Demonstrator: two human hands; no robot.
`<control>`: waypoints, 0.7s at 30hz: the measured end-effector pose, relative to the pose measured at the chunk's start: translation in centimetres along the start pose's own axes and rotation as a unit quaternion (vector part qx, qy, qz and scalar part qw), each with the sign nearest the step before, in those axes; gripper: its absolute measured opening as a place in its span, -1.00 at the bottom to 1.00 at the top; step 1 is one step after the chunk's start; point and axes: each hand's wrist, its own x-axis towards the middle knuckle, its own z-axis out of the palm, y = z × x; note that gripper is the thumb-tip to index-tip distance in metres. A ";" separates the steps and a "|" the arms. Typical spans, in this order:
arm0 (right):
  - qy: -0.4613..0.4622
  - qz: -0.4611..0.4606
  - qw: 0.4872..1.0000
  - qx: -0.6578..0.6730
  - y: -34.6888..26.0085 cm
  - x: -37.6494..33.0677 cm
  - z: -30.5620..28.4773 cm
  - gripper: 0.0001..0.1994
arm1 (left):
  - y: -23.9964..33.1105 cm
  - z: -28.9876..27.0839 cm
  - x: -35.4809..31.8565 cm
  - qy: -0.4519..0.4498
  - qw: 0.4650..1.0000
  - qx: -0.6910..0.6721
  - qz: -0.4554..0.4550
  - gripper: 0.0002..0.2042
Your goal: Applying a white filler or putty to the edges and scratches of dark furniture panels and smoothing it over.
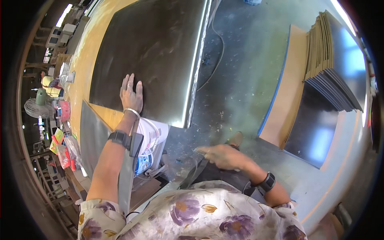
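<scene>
A large dark panel [148,52] with a pale front edge lies on the yellowish worktable [82,80]. My left hand [132,95] rests flat on the panel near its close end, fingers spread. Away from the panel, over the floor in front of my body, is my right hand [224,156]. Its fingers are curled and pressed together, slightly smeared by motion; I cannot make out whether something small is in them. Below my left forearm stand a white bucket [154,134] and a blue-and-white tub [144,163].
Several dark panels with brown edges form a fanned stack [320,52] at the right, on a support. A grey sheet [92,136] stands at the left. Beyond are a fan [40,105], a red container [64,111] and a person [50,85]. A hose [222,44] trails across the floor.
</scene>
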 end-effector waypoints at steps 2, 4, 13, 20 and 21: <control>-0.014 0.118 0.986 0.120 -0.3 -1.6 -0.9 -0.64 | -0.3 0.0 0.1 0.001 0.999 0.034 -0.004 -0.54; 0.138 0.182 0.944 0.237 0.0 -2.8 -0.7 -0.65 | -0.3 -0.2 0.3 0.003 0.999 0.034 -0.016 -0.53; 0.251 0.298 0.864 0.320 2.4 -7.7 4.3 -0.64 | 10.7 1.2 -9.3 -0.036 0.977 0.014 0.210 -0.48; 0.265 0.075 0.918 0.286 -2.1 0.8 -2.5 -0.61 | 5.2 -0.4 -4.5 -0.060 0.988 0.011 0.143 -0.53; 0.275 0.058 0.917 0.282 -2.1 2.1 -2.8 -0.61 | 4.7 -0.5 -3.9 -0.065 0.987 0.019 0.142 -0.53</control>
